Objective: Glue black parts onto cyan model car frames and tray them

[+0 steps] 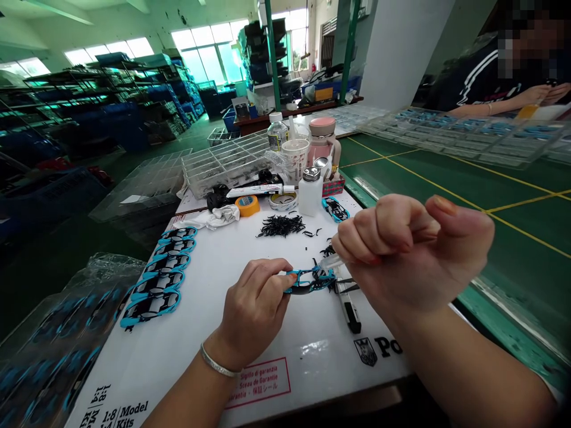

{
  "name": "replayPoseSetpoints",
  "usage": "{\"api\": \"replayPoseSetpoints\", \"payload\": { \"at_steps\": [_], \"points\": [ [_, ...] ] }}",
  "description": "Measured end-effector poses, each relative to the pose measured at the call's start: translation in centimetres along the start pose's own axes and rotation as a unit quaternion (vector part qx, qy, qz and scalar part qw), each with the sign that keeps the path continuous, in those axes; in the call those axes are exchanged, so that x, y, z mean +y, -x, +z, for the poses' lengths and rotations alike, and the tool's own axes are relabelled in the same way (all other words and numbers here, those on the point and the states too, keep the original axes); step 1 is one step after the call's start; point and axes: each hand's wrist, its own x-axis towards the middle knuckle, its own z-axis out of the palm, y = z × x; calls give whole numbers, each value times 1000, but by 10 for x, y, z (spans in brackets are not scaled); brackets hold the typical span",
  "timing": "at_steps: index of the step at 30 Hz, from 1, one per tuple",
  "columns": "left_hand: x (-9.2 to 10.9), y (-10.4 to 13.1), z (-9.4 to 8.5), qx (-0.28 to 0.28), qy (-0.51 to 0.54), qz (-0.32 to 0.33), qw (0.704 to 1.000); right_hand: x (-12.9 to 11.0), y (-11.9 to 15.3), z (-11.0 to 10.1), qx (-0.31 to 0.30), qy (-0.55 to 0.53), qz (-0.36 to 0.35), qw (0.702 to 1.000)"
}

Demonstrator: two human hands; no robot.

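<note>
My left hand (256, 303), with a metal bangle at the wrist, grips one end of a blue and black plastic frame (307, 282) just over the white board. My right hand (410, 249) is raised closer to the camera, fingers curled and thumb up. From under its fingers a clear, narrow plastic piece (329, 261) reaches to the frame's right end; most of it is hidden. Below that hand lies a white and black utility knife (350, 309). Dark thin prongs (348, 285) cross above the knife, partly covered. Small black strips (281, 226) form a pile behind the frame.
Several blue and black frames (156, 279) stand in a row at left; another frame (335, 209) lies behind. Orange tape (247, 205), a white pump bottle (310, 193), a pink jug (323, 139) and a clear divided tray (227, 160) line the back. A co-worker (499, 77) sits at right.
</note>
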Motion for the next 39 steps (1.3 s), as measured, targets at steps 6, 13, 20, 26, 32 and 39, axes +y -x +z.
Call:
{"api": "replayPoseSetpoints", "payload": {
  "at_steps": [6,13,20,26,32,39],
  "points": [
    [0,-1,0,4,1,-4,1000,0,0,0,-3,1,1,1000],
    [-2,-2,1,0,2,-3,1000,1,-1,1,-8,2,-3,1000],
    [-1,0,0,2,4,-3,1000,0,-1,-1,-21,5,1,1000],
    [-1,-1,2,-3,2,-5,1000,2,-3,0,-156,49,-15,986],
    [-10,0,-3,4,74,-98,992,-15,-13,-15,-153,119,-123,973],
    [-53,5,-8,111,370,-489,782,-38,-39,-78,293,266,-271,877]
  ]
}}
